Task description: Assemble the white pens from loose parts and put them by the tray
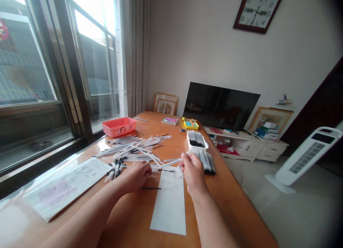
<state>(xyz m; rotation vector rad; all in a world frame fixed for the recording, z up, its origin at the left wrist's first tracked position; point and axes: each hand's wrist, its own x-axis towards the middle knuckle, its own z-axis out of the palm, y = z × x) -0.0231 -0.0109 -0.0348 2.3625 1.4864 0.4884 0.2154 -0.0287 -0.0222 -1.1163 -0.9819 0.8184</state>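
Note:
My right hand [194, 171] is closed, thumb and fingers pinched on one end of a translucent white pen barrel [170, 163] that points left over the paper strip. My left hand [139, 173] rests low over the table with its fingers curled; a small pale bit shows at the fingertips, too small to name. Beneath the hands lies a white paper strip [169, 208] with faint writing. A thin black refill [151, 188] lies beside it. Black-and-clear pen caps [115, 168] are heaped left of my left hand. Beyond spreads a loose pile of pen barrels and refills [134, 146].
A white box [197, 147] packed with pens stands at the right, with a row of black-tipped pens [205, 160] before it. A red plastic basket [119, 128] sits at the back left. A writing booklet [66, 185] lies at left; a yellow box [190, 124] is farther back.

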